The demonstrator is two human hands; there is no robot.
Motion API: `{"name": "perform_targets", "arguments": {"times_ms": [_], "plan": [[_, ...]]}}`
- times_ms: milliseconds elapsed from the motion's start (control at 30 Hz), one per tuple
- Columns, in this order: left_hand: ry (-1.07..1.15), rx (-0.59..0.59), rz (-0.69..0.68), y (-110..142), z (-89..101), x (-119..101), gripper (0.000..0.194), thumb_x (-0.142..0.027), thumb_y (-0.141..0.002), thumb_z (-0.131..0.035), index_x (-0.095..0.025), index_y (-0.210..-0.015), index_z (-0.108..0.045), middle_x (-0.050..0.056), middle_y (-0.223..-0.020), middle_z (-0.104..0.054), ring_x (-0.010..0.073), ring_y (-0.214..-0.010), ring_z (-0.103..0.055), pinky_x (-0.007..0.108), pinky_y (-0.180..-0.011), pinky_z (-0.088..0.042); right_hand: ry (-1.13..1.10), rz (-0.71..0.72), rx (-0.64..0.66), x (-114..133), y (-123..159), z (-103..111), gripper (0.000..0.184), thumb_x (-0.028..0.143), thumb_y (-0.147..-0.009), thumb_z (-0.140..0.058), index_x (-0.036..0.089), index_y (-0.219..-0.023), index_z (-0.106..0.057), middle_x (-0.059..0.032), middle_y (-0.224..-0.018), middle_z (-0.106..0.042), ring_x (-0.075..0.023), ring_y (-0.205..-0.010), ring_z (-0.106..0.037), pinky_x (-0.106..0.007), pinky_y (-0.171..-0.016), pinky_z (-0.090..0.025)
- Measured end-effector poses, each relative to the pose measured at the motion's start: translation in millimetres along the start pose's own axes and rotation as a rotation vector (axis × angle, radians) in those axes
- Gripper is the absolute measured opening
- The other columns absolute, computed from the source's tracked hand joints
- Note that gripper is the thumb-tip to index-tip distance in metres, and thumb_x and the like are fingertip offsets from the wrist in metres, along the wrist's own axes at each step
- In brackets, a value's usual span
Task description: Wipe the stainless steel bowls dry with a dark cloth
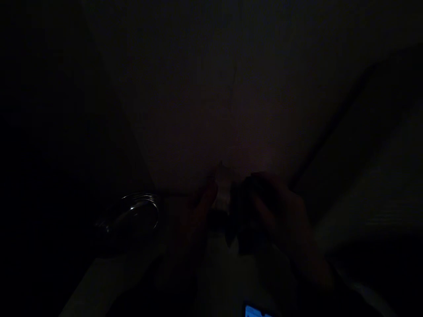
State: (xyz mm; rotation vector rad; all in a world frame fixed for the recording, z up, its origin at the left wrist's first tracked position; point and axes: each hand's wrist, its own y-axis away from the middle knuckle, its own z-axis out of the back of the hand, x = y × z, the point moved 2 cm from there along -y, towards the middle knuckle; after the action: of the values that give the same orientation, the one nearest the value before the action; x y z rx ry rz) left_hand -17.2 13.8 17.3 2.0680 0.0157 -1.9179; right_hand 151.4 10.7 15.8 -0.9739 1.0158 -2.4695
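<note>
Although light is very low and most outlines are soft, both hands can be made out, apart from each other, with a narrow gap between them. Right hand (284, 211) curled around a dark object (244, 215), fingers over its far side; its body fills most of the gap and reaches toward the left hand (203, 204). Type of object: too dark to tell. Left hand raised just beside it, fingertips pointing ahead; cannot tell whether they grip anything. Ahead of both hands, a broad pale surface (191, 97) gives the widest stretch for moving. A thin dark line (234, 81) runs up it, roughly in line with the gap between the hands. Its left edge (122, 105) slants away, forward and outward from the left hand; to the right of the right hand, a long dark edge (330, 127) slants outward the other way, starting near the knuckles and bounding the room on that side. Left of the left hand, apart from it, a shiny looped thing (150, 199) catches thin glints along its curved rim. Nearer the wearer than the hands, a paler patch (228, 268) lies between the forearms, and a lit blue screen (254, 311) is cut off by the frame; marks on it too small to read.
</note>
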Motion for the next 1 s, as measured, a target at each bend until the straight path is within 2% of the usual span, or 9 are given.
{"name": "perform_targets", "arguments": {"times_ms": [133, 300, 433, 500, 567, 633, 767, 867, 1000], "plan": [[0.079, 0.017, -0.033, 2.7, -4.4, 3.2, 0.037, -0.048, -0.071, -0.066, -0.020, -0.095, -0.074, 0.006, -0.098, -0.074, 0.0254, -0.096, -0.067, 0.031, -0.075, -0.051, 0.010, 0.077, 0.065, 1.9, 0.1, -1.3, 0.030, 0.024, -0.088, -0.051, 0.022, -0.117, -0.060, -0.0056, -0.101, -0.070, -0.0206, -0.088, -0.068, -0.033, -0.076, -0.054], [0.119, 0.098, -0.085, 5.6, -9.4, 2.7, 0.034, -0.047, -0.074, -0.064, -0.021, -0.093, -0.073, 0.005, -0.093, -0.074, 0.0227, -0.093, -0.068, 0.029, -0.074, -0.052, -0.055, 0.148, 0.212, 7.2, 2.9, -3.8, 0.045, 0.025, -0.087, -0.050, 0.018, -0.132, -0.049, -0.0103, -0.111, -0.064, -0.0222, -0.097, -0.064, -0.036, -0.081, -0.054], [0.169, 0.068, -0.114, 8.4, -12.0, 4.3, 0.036, -0.049, -0.071, -0.068, -0.023, -0.095, -0.072, 0.003, -0.091, -0.073, 0.0195, -0.088, -0.067, 0.026, -0.071, -0.051, -0.085, 0.094, 0.170, 3.1, 2.4, 2.3, 0.049, 0.025, -0.087, -0.052, 0.020, -0.134, -0.041, -0.0079, -0.115, -0.064, -0.0218, -0.097, -0.064, -0.035, -0.078, -0.054], [0.169, 0.077, -0.147, 9.9, -13.7, 4.7, 0.035, -0.048, -0.073, -0.067, -0.021, -0.094, -0.072, 0.002, -0.086, -0.072, 0.0187, -0.085, -0.066, 0.025, -0.069, -0.050, -0.084, 0.066, 0.128, 2.3, 2.5, 4.1, 0.043, 0.026, -0.087, -0.054, 0.021, -0.129, -0.045, -0.0054, -0.111, -0.066, -0.0201, -0.090, -0.066, -0.033, -0.075, -0.054], [0.184, 0.085, -0.171, 11.5, -15.2, 4.4, 0.033, -0.046, -0.075, -0.065, -0.018, -0.092, -0.072, 0.002, -0.080, -0.070, 0.0184, -0.082, -0.066, 0.024, -0.066, -0.050, -0.071, 0.094, 0.117, 4.7, 3.2, 3.5, 0.033, 0.026, -0.089, -0.053, 0.022, -0.122, -0.051, -0.0043, -0.110, -0.066, -0.0193, -0.091, -0.066, -0.033, -0.078, -0.054], [0.195, 0.082, -0.180, 13.0, -16.1, 3.8, 0.028, -0.041, -0.076, -0.066, -0.018, -0.089, -0.072, 0.001, -0.078, -0.070, 0.0170, -0.078, -0.066, 0.023, -0.063, -0.050, -0.041, 0.123, 0.134, 8.7, 4.0, 1.6, 0.030, 0.026, -0.091, -0.050, 0.021, -0.121, -0.054, -0.0051, -0.112, -0.065, -0.0203, -0.096, -0.064, -0.035, -0.083, -0.053], [0.207, 0.097, -0.198, 14.3, -17.9, 2.9, 0.017, -0.034, -0.080, -0.064, -0.020, -0.084, -0.070, -0.002, -0.076, -0.068, 0.0124, -0.073, -0.064, 0.020, -0.061, -0.049, 0.037, 0.164, 0.247, 15.5, 4.2, -2.8, 0.043, 0.027, -0.090, -0.047, 0.018, -0.133, -0.046, -0.0091, -0.117, -0.061, -0.0249, -0.105, -0.060, -0.043, -0.090, -0.050], [0.268, 0.125, -0.186, 13.1, -19.3, 3.9, 0.018, -0.034, -0.083, -0.059, -0.020, -0.087, -0.070, -0.003, -0.076, -0.068, 0.0145, -0.079, -0.067, 0.020, -0.064, -0.050, 0.075, 0.194, 0.318, 16.8, 2.5, -4.6, 0.049, 0.023, -0.091, -0.041, 0.017, -0.139, -0.039, -0.0100, -0.126, -0.056, -0.0264, -0.115, -0.054, -0.045, -0.097, -0.047], [0.266, 0.110, -0.169, 11.8, -19.8, 3.2, 0.019, -0.032, -0.084, -0.056, -0.020, -0.087, -0.070, -0.002, -0.084, -0.071, 0.0208, -0.102, -0.065, 0.024, -0.079, -0.051, 0.105, 0.252, 0.372, 14.6, 1.7, -5.5, 0.047, 0.020, -0.093, -0.037, 0.019, -0.140, -0.038, -0.0086, -0.134, -0.051, -0.0255, -0.122, -0.050, -0.045, -0.099, -0.046]]}}
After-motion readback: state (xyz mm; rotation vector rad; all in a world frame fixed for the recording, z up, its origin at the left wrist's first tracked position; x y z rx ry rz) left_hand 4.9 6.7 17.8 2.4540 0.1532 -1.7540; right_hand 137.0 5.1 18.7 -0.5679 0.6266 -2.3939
